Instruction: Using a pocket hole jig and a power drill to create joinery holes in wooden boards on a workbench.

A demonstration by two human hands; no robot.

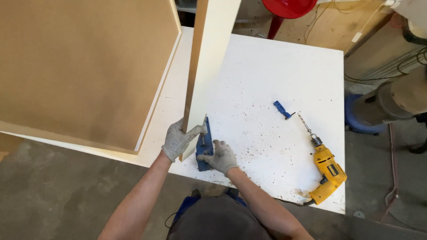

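Observation:
A tall cream board (209, 62) stands upright on the white table (275, 75), its lower end set in a blue jig (205, 146). My left hand (177, 140), in a grey glove, grips the bottom edge of the board. My right hand (220, 156), also gloved, rests on the blue jig beside the board's foot and holds it against the table.
A yellow corded drill (326, 168) lies at the table's right, bit pointing up-left. A small blue clamp piece (282, 109) lies near the bit. A large brown panel with cream edging (84, 66) covers the left. Sawdust specks dot the tabletop. A red stool (287, 9) stands behind.

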